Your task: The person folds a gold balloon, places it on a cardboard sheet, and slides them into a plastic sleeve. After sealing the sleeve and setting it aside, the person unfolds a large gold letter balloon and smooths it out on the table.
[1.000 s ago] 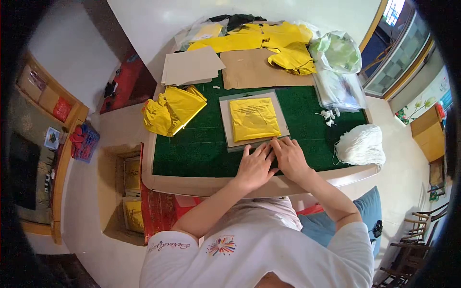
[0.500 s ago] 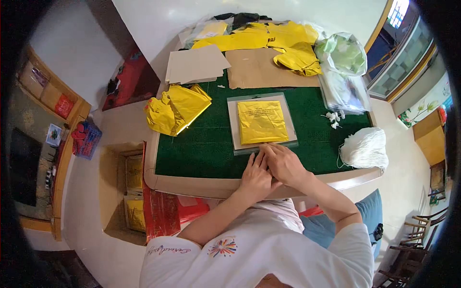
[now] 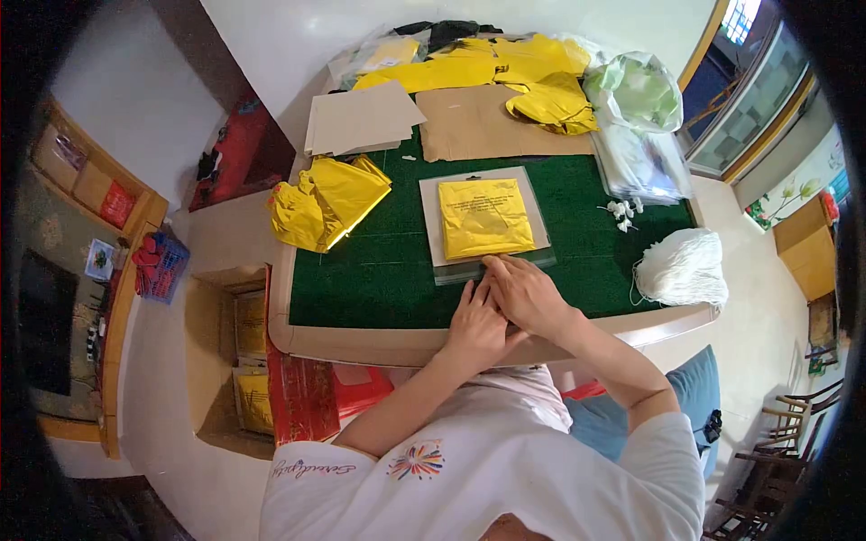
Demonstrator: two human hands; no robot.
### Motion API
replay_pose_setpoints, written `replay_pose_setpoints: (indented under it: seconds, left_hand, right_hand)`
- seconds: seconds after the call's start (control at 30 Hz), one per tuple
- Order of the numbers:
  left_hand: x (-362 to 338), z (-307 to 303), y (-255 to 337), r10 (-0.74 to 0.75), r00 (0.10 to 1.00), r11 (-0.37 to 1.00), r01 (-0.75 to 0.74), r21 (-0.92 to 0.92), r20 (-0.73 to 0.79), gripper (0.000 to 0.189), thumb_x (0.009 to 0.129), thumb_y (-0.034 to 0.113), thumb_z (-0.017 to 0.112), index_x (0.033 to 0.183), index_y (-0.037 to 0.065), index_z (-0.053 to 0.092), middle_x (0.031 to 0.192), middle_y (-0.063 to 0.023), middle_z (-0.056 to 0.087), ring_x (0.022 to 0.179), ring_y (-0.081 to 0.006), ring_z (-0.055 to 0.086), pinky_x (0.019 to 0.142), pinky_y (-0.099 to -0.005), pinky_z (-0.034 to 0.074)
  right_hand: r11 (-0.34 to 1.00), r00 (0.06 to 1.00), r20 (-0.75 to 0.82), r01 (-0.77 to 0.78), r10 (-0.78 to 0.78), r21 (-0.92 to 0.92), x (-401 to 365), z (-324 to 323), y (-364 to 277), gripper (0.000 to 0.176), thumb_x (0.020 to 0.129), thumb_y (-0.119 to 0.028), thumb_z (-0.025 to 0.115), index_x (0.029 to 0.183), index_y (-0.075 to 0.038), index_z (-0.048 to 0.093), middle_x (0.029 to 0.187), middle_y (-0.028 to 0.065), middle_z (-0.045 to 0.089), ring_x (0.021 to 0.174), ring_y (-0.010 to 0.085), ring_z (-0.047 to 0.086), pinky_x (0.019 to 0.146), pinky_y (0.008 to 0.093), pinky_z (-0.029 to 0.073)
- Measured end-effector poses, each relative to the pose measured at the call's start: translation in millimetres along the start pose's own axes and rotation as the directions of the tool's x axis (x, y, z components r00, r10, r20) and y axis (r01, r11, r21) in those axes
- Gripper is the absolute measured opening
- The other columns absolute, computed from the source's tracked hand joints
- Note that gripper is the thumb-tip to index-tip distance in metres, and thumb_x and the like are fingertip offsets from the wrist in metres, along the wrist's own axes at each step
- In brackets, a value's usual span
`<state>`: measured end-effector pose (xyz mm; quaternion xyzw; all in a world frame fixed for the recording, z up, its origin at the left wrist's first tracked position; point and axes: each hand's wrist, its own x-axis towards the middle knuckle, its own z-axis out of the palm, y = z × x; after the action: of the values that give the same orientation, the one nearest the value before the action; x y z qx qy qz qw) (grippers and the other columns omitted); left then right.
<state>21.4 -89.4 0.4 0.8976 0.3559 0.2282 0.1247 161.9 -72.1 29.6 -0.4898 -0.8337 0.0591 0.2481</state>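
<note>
A clear plastic sleeve (image 3: 453, 273) with a grey-beige card inside lies on the green table mat (image 3: 361, 288). A folded yellow foil packet (image 3: 486, 218) with small printed text rests within the card's outline. My right hand (image 3: 526, 293) is at the sleeve's lower edge, its fingers bent together; what they pinch, if anything, is hidden. Just left of it and touching it, my left hand (image 3: 478, 320) lies near the front of the mat, fingers together and pointing up toward the sleeve. Whether it holds anything cannot be seen.
Grey cards (image 3: 361, 119) and crumpled yellow foil (image 3: 329, 203) lie at the left. Brown cardboard (image 3: 465, 126) and more foil are at the back. On the right are plastic sleeves (image 3: 640, 167), a green-white bag (image 3: 636, 90), white clips (image 3: 622, 214) and white string (image 3: 683, 269). An open carton (image 3: 209, 361) stands below left.
The view has shifted slightly. The lower flap of the sleeve now shows flatter and more fully, and both hands stay together near its edge.
</note>
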Motion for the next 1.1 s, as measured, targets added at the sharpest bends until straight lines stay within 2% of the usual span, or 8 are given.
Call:
replay_pose_setpoints:
  seconds: [0.1,0.3,0.4,0.6,0.73,0.87,1.0,1.1]
  left_hand:
    - [-1.1,0.3,0.2,-0.045,0.992,0.997,0.038,0.061,0.118,0.069,0.081,0.051,0.058,0.125,-0.001,0.053,0.137,-0.0240,0.042,0.132,-0.0365,0.032,0.108,-0.0555,0.022]
    - [-2.6,3.1,-1.8,0.000,1.000,0.999,-0.002,0.051,0.024,0.067,0.083,0.051,0.058,0.124,-0.002,0.053,0.136,-0.0263,0.040,0.129,-0.0396,0.034,0.107,-0.0527,0.025]
    - [-1.8,-0.2,0.3,0.003,1.000,0.999,-0.004,0.050,0.005,0.068,0.084,0.052,0.056,0.128,0.000,0.050,0.138,-0.0256,0.038,0.129,-0.0393,0.035,0.107,-0.0516,0.027]
    - [-2.5,-1.5,2.0,-0.004,1.000,0.999,0.004,0.053,0.009,0.069,0.083,0.051,0.057,0.129,0.001,0.049,0.139,-0.0251,0.038,0.131,-0.0371,0.034,0.107,-0.0524,0.027]
    - [-1.7,-3.4,1.1,0.015,1.000,0.998,-0.015,0.062,0.004,0.068,0.084,0.051,0.058,0.129,0.001,0.048,0.137,-0.0255,0.039,0.128,-0.0395,0.036,0.106,-0.0527,0.028]
    - [-4.0,-4.6,1.5,0.016,1.000,0.998,-0.016,0.064,0.002,0.067,0.083,0.050,0.058,0.130,0.003,0.048,0.137,-0.0252,0.039,0.128,-0.0384,0.037,0.105,-0.0524,0.029]
    - [-3.1,-6.0,4.3,0.015,1.000,0.997,-0.016,0.078,0.012,0.061,0.083,0.046,0.060,0.127,0.005,0.051,0.136,-0.0219,0.041,0.127,-0.0355,0.039,0.103,-0.0503,0.030]
    - [-2.4,-9.0,4.1,-0.003,0.999,0.997,-0.002,0.082,0.054,0.057,0.083,0.044,0.061,0.125,0.006,0.053,0.134,-0.0193,0.043,0.125,-0.0338,0.040,0.101,-0.0502,0.032]
  right_hand:
    - [1.000,0.999,-0.036,0.006,-0.006,-0.005,-3.2,3.9,2.7,0.032,0.083,-0.012,0.055,0.111,0.001,0.050,0.100,0.0166,0.063,0.101,0.0310,0.060,0.089,0.0375,0.047]
    - [0.993,0.992,-0.117,-0.042,0.055,0.112,-13.2,-11.0,9.4,0.016,0.082,-0.011,0.058,0.095,-0.003,0.055,0.092,0.0132,0.060,0.092,0.0318,0.059,0.081,0.0394,0.047]
    - [0.989,0.973,-0.227,-0.076,0.045,-0.128,-19.3,-13.5,36.8,0.007,0.080,-0.010,0.061,0.084,-0.005,0.058,0.081,0.0102,0.054,0.079,0.0285,0.052,0.069,0.0370,0.045]
    - [0.957,0.973,-0.196,-0.168,0.123,-0.235,-16.9,-9.9,62.7,0.008,0.081,-0.011,0.061,0.086,-0.005,0.059,0.083,0.0099,0.055,0.083,0.0278,0.053,0.071,0.0373,0.045]
    - [0.962,0.972,-0.198,-0.166,0.123,-0.217,-16.7,-17.6,57.5,0.009,0.080,-0.012,0.062,0.085,-0.005,0.059,0.082,0.0100,0.055,0.082,0.0280,0.054,0.071,0.0377,0.045]
    - [0.978,0.966,-0.187,-0.196,0.181,-0.069,-9.6,-39.7,64.5,0.008,0.080,-0.009,0.062,0.085,-0.004,0.059,0.080,0.0104,0.056,0.080,0.0304,0.054,0.070,0.0396,0.046]
    - [0.969,0.933,-0.286,-0.242,0.221,-0.043,7.2,-74.1,125.1,0.009,0.079,-0.007,0.062,0.087,-0.004,0.060,0.082,0.0126,0.060,0.080,0.0338,0.056,0.071,0.0423,0.046]
    - [0.856,0.837,-0.338,-0.497,0.430,-0.142,33.9,-111.7,197.2,0.014,0.085,-0.011,0.056,0.096,-0.005,0.063,0.089,0.0157,0.062,0.087,0.0346,0.059,0.077,0.0417,0.047]
